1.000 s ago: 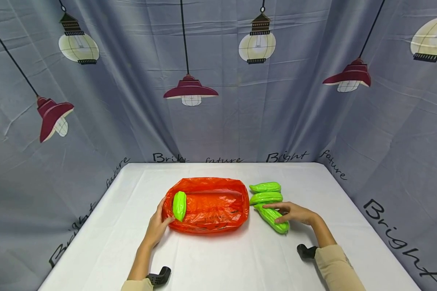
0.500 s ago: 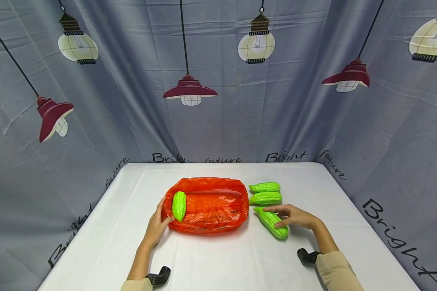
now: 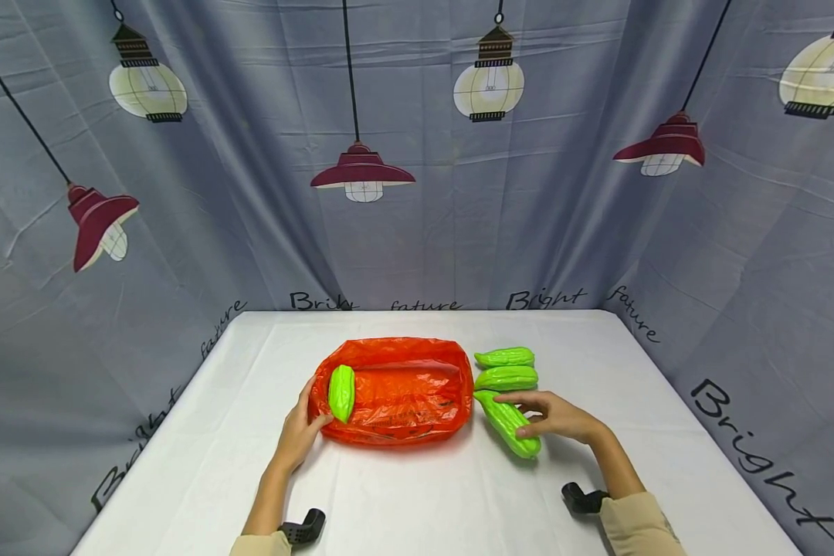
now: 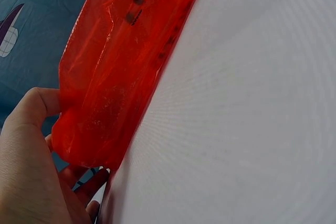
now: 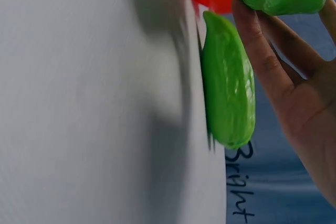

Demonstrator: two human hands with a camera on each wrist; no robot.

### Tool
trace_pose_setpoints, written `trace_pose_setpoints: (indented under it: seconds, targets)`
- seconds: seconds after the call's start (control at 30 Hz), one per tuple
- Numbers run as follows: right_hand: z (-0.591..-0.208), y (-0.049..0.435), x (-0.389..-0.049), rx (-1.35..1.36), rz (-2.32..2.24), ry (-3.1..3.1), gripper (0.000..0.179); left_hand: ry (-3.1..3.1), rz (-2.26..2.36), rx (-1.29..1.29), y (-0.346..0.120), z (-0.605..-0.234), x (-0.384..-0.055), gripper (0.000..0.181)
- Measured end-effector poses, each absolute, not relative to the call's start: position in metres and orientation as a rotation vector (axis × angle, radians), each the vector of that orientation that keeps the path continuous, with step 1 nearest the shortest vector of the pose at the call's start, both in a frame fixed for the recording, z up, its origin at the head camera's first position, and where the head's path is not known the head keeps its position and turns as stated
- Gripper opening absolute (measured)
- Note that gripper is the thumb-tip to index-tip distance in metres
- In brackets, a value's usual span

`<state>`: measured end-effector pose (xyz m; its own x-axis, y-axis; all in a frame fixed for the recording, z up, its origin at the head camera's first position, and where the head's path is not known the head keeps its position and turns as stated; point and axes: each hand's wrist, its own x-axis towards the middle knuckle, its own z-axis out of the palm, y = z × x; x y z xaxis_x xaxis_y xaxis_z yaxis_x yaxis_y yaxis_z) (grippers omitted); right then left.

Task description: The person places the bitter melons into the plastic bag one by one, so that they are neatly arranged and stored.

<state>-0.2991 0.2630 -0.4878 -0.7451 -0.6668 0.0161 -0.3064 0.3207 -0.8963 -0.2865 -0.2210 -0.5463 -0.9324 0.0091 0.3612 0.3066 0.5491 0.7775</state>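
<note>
My right hand [image 3: 560, 417] grips one bitter melon [image 3: 502, 422], just right of the red plastic bag [image 3: 405, 435]; my left hand [image 3: 297, 434] pinches the bag's left rim [image 3: 324, 377]. Advisable: steady that rim and lift the melon clear of it

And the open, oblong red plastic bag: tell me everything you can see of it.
The glossy, crinkled, oblong red plastic bag looks thin, with blurred dark print on its side. It lies spread open on the white tabletop, mouth up, its sides standing around the hollow. A bright-green, ridged, elongated gourd rests inside at the left end, where the person's left hand holds the wall.
</note>
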Motion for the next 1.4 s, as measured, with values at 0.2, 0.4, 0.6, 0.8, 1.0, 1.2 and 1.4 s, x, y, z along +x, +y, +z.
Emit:
trace_pose_setpoints:
  seconds: [0.2,0.4,0.6,0.8,1.0,1.2,1.4]
  targets:
    - [-0.48,0.254,-0.296,-0.951,-1.463,2.174,0.059,-2.472,-1.326,-0.259,-0.221,-0.547,-0.286,0.077]
    - [-0.468,0.245,-0.296,-1.038,-1.509,2.166,0.059,-2.469,-1.337,-0.253,-0.221,-0.546,-0.286,0.077]
    - [-0.453,0.233,-0.299,-0.966,-1.542,2.233,0.059,-2.461,-1.34,-0.255,-0.222,-0.546,-0.286,0.077]
    - [-0.431,0.212,-0.296,-0.894,-1.608,2.312,0.06,-2.454,-1.326,-0.26,-0.222,-0.547,-0.286,0.077]
    - [-0.419,0.191,-0.296,-0.834,-1.699,2.386,0.062,-2.438,-1.346,-0.28,-0.221,-0.546,-0.286,0.077]
    - [-0.42,0.172,-0.3,-0.792,-1.826,2.401,0.064,-2.43,-1.374,-0.278,-0.22,-0.545,-0.286,0.078]
    - [-0.419,0.149,-0.304,-0.791,-1.884,2.389,0.062,-2.431,-1.387,-0.272,-0.221,-0.545,-0.285,0.078]
